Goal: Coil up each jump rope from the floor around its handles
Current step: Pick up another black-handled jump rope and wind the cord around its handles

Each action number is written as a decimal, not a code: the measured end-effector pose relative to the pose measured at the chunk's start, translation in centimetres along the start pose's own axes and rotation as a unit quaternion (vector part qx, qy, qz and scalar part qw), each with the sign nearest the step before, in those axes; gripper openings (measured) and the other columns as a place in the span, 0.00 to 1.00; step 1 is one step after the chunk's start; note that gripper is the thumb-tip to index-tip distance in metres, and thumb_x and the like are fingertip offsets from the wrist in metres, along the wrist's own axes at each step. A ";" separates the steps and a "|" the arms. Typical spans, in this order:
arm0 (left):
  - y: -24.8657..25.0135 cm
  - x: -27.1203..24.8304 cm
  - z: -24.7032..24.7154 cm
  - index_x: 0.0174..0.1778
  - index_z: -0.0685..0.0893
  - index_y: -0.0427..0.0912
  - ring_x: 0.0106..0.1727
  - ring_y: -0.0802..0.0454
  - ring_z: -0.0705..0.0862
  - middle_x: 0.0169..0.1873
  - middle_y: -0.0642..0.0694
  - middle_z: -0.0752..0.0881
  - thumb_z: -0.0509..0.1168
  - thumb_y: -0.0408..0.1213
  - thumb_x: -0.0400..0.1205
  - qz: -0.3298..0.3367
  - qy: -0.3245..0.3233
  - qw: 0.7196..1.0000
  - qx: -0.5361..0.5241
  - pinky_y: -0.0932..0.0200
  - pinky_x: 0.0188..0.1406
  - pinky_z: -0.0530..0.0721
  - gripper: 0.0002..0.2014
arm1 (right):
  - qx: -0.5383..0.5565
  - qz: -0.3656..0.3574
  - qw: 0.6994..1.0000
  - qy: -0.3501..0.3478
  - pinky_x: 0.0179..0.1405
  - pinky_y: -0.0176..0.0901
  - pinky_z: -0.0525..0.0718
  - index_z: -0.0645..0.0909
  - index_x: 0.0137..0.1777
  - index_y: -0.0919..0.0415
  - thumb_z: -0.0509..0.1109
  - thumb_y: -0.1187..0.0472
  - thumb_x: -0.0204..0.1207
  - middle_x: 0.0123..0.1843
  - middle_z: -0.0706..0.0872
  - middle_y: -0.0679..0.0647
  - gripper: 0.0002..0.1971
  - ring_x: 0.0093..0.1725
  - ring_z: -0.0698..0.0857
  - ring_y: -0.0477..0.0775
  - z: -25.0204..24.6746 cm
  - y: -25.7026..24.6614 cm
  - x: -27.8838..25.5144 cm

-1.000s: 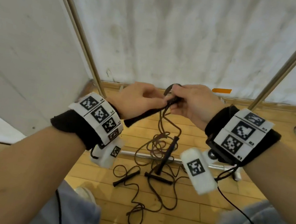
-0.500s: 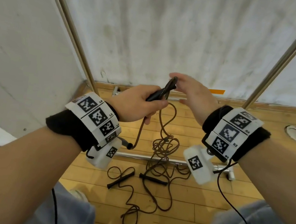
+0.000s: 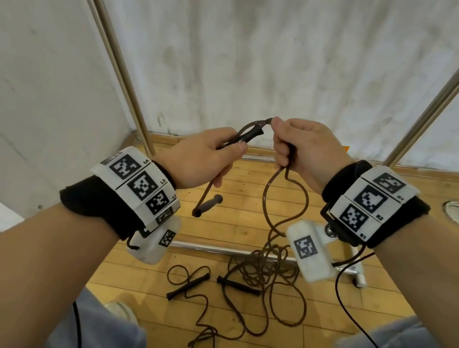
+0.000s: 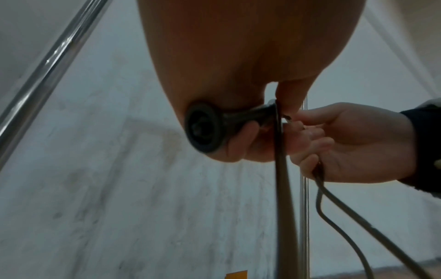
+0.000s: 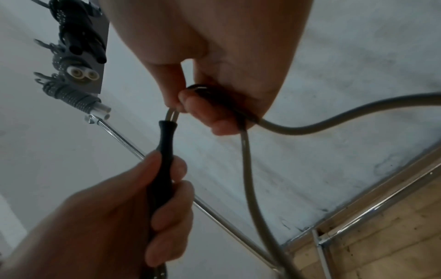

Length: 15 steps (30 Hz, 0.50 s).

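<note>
Seemingly, handle [image 3: 246, 137] tip up-right in left hand [image 3: 199, 159]

Mottled white wall [image 3: 271, 46], wooden plank floor [image 3: 216, 210], chrome rack poles [image 3: 110, 45]

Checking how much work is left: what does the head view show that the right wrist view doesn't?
Only the head view shows the second jump rope's handles on the floor, the tangled rope pile and a dangling handle. Only the right wrist view shows coiled ropes hung on a rack. Both show the left hand gripping a black handle and the right hand holding rope.
</note>
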<state>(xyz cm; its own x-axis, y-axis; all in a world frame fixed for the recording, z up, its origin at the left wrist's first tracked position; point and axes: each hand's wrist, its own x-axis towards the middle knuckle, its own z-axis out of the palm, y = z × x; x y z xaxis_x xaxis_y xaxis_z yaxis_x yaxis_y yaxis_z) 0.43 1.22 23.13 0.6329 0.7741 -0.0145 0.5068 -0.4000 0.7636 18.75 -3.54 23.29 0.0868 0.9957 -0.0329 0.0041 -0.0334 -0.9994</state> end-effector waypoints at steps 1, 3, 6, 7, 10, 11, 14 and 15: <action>0.0 0.0 0.2 0.41 0.73 0.45 0.25 0.55 0.81 0.28 0.49 0.80 0.55 0.45 0.88 -0.003 -0.013 1.000 -0.003 0.63 0.31 0.78 0.12 | 0.008 -0.004 1.000 0.009 0.30 0.41 0.76 0.79 0.37 0.63 0.65 0.58 0.81 0.24 0.73 0.51 0.13 0.25 0.71 0.50 0.0 0.0 0.0; 0.1 -0.1 0.5 0.40 0.72 0.44 0.26 0.52 0.76 0.26 0.50 0.75 0.56 0.44 0.87 -0.009 -0.031 0.999 -0.025 0.60 0.31 0.78 0.12 | 0.020 -0.009 0.999 0.024 0.33 0.43 0.77 0.83 0.46 0.69 0.65 0.64 0.80 0.26 0.75 0.53 0.08 0.28 0.74 0.51 0.0 0.0 -0.1; 0.1 -0.2 0.5 0.40 0.71 0.44 0.26 0.53 0.71 0.23 0.54 0.71 0.57 0.43 0.87 -0.011 -0.042 0.998 -0.050 0.58 0.30 0.76 0.11 | 0.032 -0.011 0.998 0.045 0.35 0.42 0.80 0.84 0.49 0.71 0.67 0.66 0.77 0.31 0.81 0.55 0.08 0.30 0.77 0.52 -0.4 0.0 -0.1; 0.0 -0.2 0.5 0.40 0.71 0.45 0.26 0.54 0.72 0.22 0.56 0.71 0.58 0.42 0.86 -0.009 -0.047 0.998 -0.048 0.59 0.29 0.76 0.10 | 0.037 -0.008 0.998 0.053 0.34 0.41 0.80 0.85 0.49 0.71 0.68 0.66 0.77 0.32 0.82 0.56 0.08 0.30 0.77 0.52 -0.5 -0.1 -0.1; -0.2 -0.2 0.8 0.41 0.72 0.45 0.24 0.57 0.72 0.22 0.57 0.72 0.60 0.41 0.86 -0.013 -0.060 0.998 -0.030 0.60 0.27 0.76 0.08 | 0.048 0.000 0.995 0.093 0.36 0.43 0.80 0.85 0.45 0.69 0.67 0.65 0.78 0.31 0.81 0.56 0.08 0.29 0.78 0.52 -1.1 0.0 0.3; -0.3 -0.2 0.8 0.41 0.73 0.45 0.24 0.57 0.71 0.21 0.57 0.71 0.60 0.41 0.86 -0.022 -0.060 0.997 -0.037 0.59 0.28 0.76 0.08 | 0.051 0.002 0.994 0.100 0.37 0.44 0.80 0.84 0.43 0.68 0.66 0.65 0.79 0.30 0.81 0.55 0.08 0.28 0.79 0.52 -1.2 0.0 0.4; -0.3 -0.3 0.7 0.39 0.72 0.47 0.24 0.57 0.70 0.19 0.58 0.71 0.59 0.41 0.86 -0.032 -0.059 0.996 -0.064 0.57 0.29 0.74 0.09 | 0.069 0.002 0.995 0.070 0.41 0.47 0.80 0.82 0.41 0.68 0.63 0.66 0.80 0.27 0.81 0.53 0.10 0.27 0.81 0.52 -1.4 -0.1 0.5; -0.4 -0.3 0.6 0.38 0.72 0.48 0.25 0.57 0.70 0.20 0.58 0.72 0.59 0.42 0.86 -0.024 -0.057 0.997 -0.050 0.56 0.30 0.75 0.10 | 0.069 0.005 0.997 0.042 0.41 0.47 0.79 0.82 0.41 0.68 0.62 0.65 0.80 0.27 0.80 0.54 0.10 0.28 0.80 0.53 -1.5 -0.1 0.5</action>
<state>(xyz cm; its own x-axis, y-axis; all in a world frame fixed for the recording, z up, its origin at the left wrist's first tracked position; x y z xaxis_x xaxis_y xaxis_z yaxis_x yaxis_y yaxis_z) 0.39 0.82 22.47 0.6750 0.7278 -0.1212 0.4809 -0.3094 0.8203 20.32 -3.17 23.39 0.1684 0.9845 -0.0487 -0.1329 -0.0263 -0.9908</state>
